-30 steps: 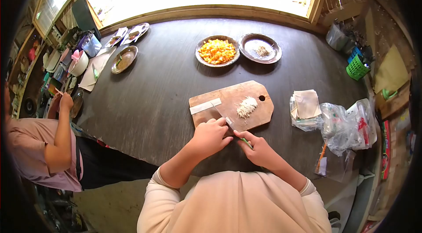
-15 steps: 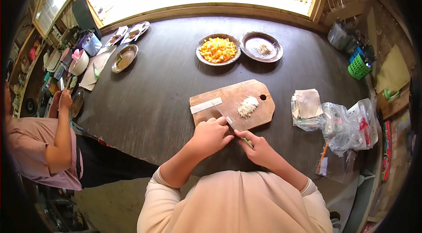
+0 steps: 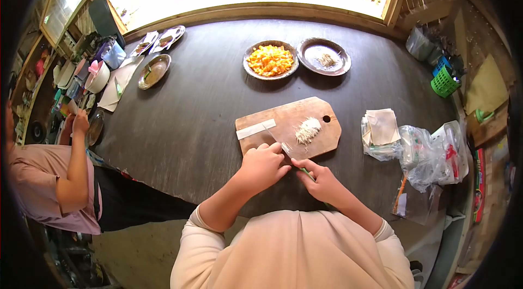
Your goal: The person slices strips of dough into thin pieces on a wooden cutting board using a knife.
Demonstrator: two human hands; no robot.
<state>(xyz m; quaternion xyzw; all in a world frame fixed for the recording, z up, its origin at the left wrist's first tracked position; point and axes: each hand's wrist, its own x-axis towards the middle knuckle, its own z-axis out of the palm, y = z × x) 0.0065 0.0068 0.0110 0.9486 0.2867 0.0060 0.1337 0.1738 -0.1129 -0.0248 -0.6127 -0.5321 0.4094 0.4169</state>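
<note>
Slim-bladed, green-handled knife (image 3: 307, 173): right fingers (image 3: 306, 164) grip it, seemingly for control; curled left fingers (image 3: 265, 151) alongside, hold unclear.

The right hand (image 3: 322, 184) hides most of the green handle (image 3: 307, 173); the left hand (image 3: 262, 166) covers its own fingertips. Another person (image 3: 49, 185) is cut off at left. The heap (image 3: 326, 60), possibly shreds, is too small to tell.
</note>
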